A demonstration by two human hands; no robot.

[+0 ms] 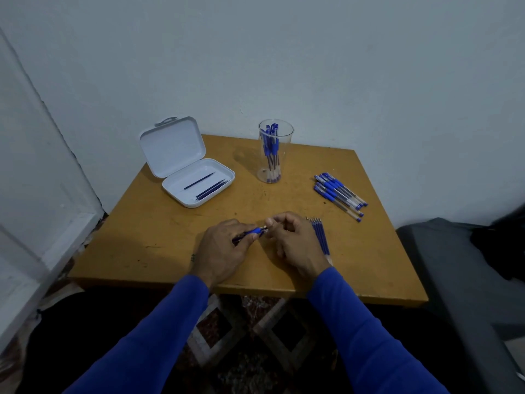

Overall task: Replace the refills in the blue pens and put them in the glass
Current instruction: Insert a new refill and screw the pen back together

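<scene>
Head view: both hands [255, 240] pinch a blue pen [252, 232] near table's [159, 223] front edge

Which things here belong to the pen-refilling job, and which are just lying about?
Job:
- pen, gripped by left hand, right hand pinching its tip
- glass holding pens
- pen pile
- refills beside the right hand
- white case, open, with refills inside

Lying about:
- dark cloth on the grey seat, off the table

A wooden table [159, 251] stands against a white wall [312, 66].
</scene>
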